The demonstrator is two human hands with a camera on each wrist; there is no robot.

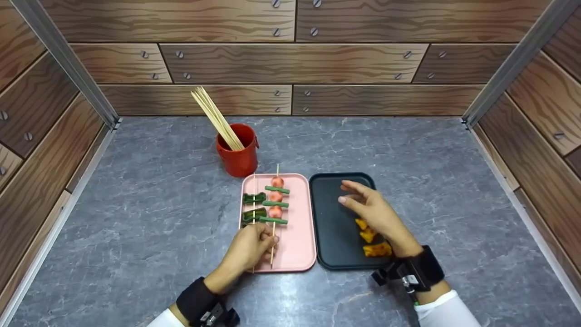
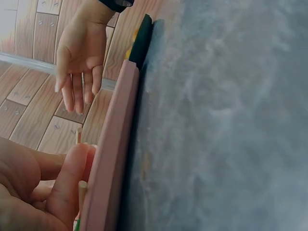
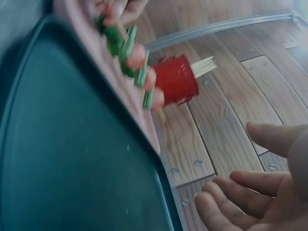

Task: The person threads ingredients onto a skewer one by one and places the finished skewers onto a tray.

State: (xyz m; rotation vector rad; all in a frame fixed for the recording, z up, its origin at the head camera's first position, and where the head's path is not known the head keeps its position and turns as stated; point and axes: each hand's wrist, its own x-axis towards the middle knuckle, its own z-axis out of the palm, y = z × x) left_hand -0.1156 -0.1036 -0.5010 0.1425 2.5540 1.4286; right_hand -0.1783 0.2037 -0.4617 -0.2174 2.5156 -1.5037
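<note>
In the head view my left hand (image 1: pixel 252 245) pinches the bare lower end of a skewer (image 1: pixel 273 247) threaded with round pinkish-red pieces (image 1: pixel 275 196) and green sticks (image 1: pixel 275 204) by turns. It lies over the pink tray (image 1: pixel 299 227). To its left, a second skewer (image 1: pixel 254 181) bears dark green pieces (image 1: pixel 254 213); the hand covers its lower part. My right hand (image 1: pixel 374 211) hovers over the dark tray (image 1: pixel 336 245), holding nothing. Its fingers (image 3: pixel 240 199) look loosely extended in the right wrist view. Below that hand, several yellow-orange pieces (image 1: pixel 376 249) lie in the dark tray.
A red bucket (image 1: pixel 238 156) with a bundle of bare skewers (image 1: pixel 218 118) leaning in it stands behind the pink tray. The two trays lie side by side on a grey marbled table (image 1: pixel 159 181). Wood-patterned walls (image 1: pixel 295 63) enclose the back and sides.
</note>
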